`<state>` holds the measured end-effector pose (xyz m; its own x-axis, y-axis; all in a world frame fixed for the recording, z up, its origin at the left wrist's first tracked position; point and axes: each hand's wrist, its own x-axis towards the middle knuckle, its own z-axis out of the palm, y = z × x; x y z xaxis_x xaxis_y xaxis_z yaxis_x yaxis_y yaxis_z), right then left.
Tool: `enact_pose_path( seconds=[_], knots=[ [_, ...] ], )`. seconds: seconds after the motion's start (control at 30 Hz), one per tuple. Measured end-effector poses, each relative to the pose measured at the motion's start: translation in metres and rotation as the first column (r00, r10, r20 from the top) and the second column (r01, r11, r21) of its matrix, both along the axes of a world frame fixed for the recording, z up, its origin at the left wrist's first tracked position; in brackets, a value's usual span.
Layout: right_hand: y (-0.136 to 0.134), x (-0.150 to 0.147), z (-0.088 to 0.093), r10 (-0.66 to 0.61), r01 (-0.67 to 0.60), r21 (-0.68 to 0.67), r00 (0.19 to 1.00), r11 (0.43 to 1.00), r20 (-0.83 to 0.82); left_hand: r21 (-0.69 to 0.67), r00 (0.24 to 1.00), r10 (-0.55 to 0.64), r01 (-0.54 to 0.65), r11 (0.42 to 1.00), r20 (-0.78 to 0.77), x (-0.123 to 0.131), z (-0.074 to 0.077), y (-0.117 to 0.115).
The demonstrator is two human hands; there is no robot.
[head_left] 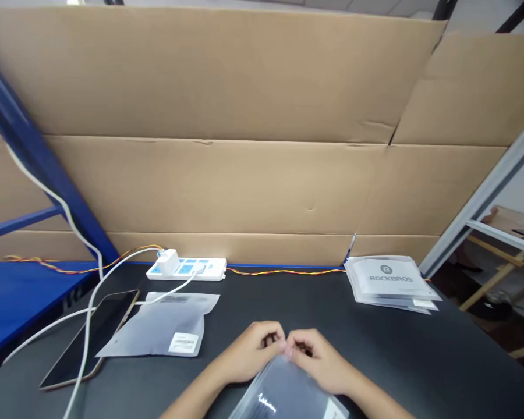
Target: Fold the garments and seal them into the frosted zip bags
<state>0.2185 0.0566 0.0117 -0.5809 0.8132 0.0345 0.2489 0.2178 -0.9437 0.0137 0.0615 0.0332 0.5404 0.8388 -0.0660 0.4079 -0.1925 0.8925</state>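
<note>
Both my hands meet at the far edge of a grey frosted plastic bag [283,393] that lies on the black tabletop [253,297] near the bottom centre. My left hand [248,352] has its fingers curled and pinches the bag's top edge. My right hand [318,358] is likewise closed on that same edge, knuckles touching the left hand. The bag's lower part runs out of view.
Another grey bag with a white label [161,329] lies to the left, beside a phone [89,337] on a white cable. A white power strip [187,269] sits at the back, a stack of ROCKBROS bags [388,279] at the right. Cardboard [253,174] walls the rear.
</note>
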Motion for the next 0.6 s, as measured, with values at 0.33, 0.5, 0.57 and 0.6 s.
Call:
enact_pose_path(
  seconds=[0.33,0.5,0.57,0.6],
  knots=[
    [0.012,0.017,0.003,-0.147,0.143,0.185,0.989,0.972,0.008,0.038,0.999,-0.001,-0.001,0.999,0.038,-0.007,-0.015,0.010],
    [0.030,0.060,0.001,-0.398,0.410,0.165,0.912,0.897,-0.102,0.040,1.000,-0.009,0.008,0.999,0.024,-0.026,-0.019,0.016],
    [0.034,0.074,-0.002,-0.485,0.492,0.122,0.871,0.862,-0.082,0.051,1.000,-0.007,0.005,0.999,0.029,-0.033,-0.020,0.018],
    [0.033,0.078,-0.004,-0.511,0.513,0.074,0.858,0.855,-0.044,0.059,0.999,-0.005,0.003,0.998,0.034,-0.036,-0.021,0.019]
  ],
)
